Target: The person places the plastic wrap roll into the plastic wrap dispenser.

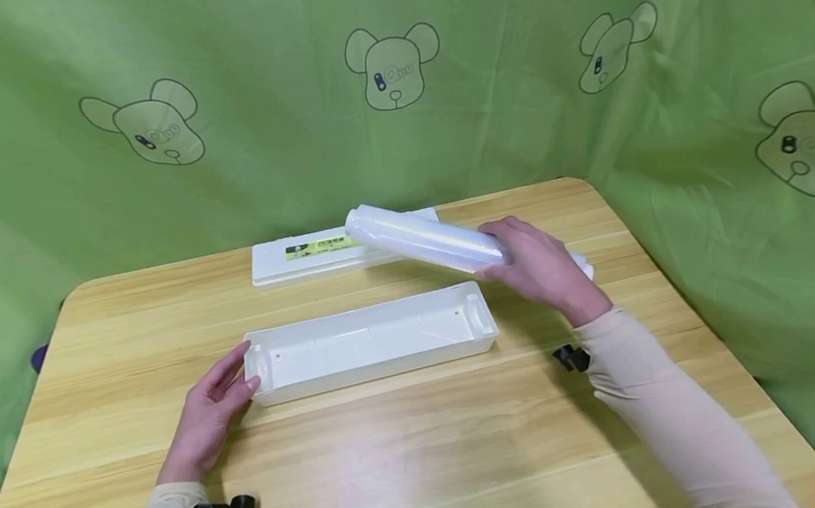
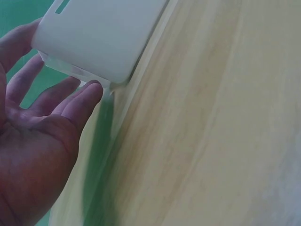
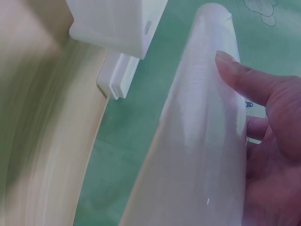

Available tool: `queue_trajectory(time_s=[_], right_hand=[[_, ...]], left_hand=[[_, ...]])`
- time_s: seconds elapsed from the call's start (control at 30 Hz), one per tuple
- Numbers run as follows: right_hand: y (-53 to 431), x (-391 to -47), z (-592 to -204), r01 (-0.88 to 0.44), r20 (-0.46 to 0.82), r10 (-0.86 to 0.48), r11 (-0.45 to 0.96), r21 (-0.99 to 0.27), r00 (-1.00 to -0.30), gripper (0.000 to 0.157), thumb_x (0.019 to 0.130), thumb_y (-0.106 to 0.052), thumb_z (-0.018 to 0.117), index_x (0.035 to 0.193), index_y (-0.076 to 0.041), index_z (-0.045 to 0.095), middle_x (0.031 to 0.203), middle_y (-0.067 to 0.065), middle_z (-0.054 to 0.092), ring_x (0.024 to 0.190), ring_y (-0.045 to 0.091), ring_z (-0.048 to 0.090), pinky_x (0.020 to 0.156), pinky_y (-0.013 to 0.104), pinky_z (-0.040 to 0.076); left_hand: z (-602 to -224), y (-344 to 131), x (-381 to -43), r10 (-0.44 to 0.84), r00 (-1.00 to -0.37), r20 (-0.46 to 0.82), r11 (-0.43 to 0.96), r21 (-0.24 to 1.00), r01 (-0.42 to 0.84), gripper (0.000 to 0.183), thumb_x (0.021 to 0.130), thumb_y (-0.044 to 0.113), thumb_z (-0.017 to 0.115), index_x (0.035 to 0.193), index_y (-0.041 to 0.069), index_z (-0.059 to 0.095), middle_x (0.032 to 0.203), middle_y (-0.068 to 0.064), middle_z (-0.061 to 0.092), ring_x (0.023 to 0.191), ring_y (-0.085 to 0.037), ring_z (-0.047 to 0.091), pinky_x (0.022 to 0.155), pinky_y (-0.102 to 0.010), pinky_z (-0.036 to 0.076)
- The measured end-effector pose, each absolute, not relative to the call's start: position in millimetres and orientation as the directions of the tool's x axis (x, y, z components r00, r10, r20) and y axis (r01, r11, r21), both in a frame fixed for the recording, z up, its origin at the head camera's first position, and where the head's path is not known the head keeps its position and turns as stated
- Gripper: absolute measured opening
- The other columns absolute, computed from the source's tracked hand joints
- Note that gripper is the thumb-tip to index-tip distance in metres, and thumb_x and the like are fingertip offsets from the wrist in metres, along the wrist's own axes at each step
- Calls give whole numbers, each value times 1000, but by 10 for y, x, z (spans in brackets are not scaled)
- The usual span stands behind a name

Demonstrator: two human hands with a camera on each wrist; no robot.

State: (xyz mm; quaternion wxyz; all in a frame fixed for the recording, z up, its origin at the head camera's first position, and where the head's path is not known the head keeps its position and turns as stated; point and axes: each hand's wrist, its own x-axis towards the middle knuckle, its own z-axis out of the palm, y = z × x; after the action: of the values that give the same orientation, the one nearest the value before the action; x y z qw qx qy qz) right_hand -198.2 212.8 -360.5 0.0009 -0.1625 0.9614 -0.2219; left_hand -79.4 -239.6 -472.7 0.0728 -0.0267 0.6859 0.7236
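a right hand (image 1: 539,268) gripping a clear-wrapped roll (image 1: 424,239), a left hand (image 1: 207,415) touching an open white box (image 1: 375,371)
the roll is tilting above the table (image 1: 401,464), right of the frame's centre; the left hand, fingers spread, is resting against the box's left end mid-frame; a labelled white lid (image 1: 273,263) is lying in the upper middle, partly behind the roll.

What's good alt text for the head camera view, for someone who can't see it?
A person's right grip holds a shiny whitish roll above a wooden table, while the left grip touches an open white box. Behind lie a labelled white lid and green cartoon-printed cloth.
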Motion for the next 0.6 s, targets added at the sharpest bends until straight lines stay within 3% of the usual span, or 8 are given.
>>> queue_trajectory(time_s=[0.6], right_hand=[[1991,-1950,-3619,-374,73,-380,826,-421,-922,63,84,-30,79,136,-6,54,128,10,57,107,29,56,90,51,49]], left_hand=[[-4711,-2380,-793,77,-990,-116,-72,990,-121,62,95,3,63,149,-2,33,158,-23,21,139,-42,27,100,-23,44]])
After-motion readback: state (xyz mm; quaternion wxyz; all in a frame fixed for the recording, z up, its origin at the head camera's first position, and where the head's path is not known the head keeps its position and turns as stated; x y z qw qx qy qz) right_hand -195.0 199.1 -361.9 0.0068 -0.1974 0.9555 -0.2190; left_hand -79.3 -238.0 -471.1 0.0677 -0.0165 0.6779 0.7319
